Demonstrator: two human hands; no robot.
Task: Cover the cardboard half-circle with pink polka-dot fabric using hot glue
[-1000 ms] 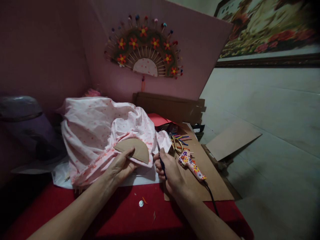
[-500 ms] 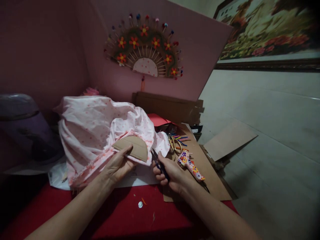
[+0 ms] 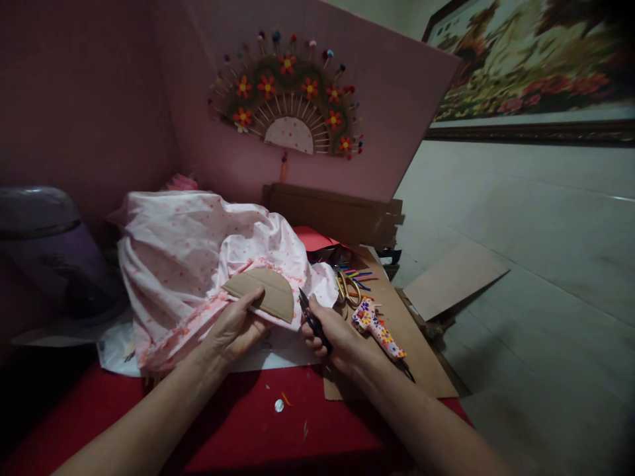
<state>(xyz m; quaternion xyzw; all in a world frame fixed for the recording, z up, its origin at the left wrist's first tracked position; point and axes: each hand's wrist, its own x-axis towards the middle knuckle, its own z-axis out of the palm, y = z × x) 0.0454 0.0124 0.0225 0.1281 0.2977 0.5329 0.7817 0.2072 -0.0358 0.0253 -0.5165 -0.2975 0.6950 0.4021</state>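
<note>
Raised since before, snips [image 3: 308, 316] gripped in right hand [image 3: 333, 337] near left hand-pinched cardboard semicircle [image 3: 262, 292].

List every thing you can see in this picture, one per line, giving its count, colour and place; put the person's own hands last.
cardboard semicircle: 1, brown, on the fabric, under the left thumb
fabric: 1, pale pink with dots, heaped at centre left
snips: 1, dark, in the right hand, tips near the semicircle's edge
scissors: 1, gold handles, on the cardboard sheet
glue gun: 1, white with coloured spots, right of the right hand
cardboard sheet: 1, brown, on the red surface
red surface: 1, under both arms
fan decoration: 1, flowers and sticks, on the pink board
framed picture: 1, top right
left hand: 1, holding the semicircle
right hand: 1, gripping the snips
</note>
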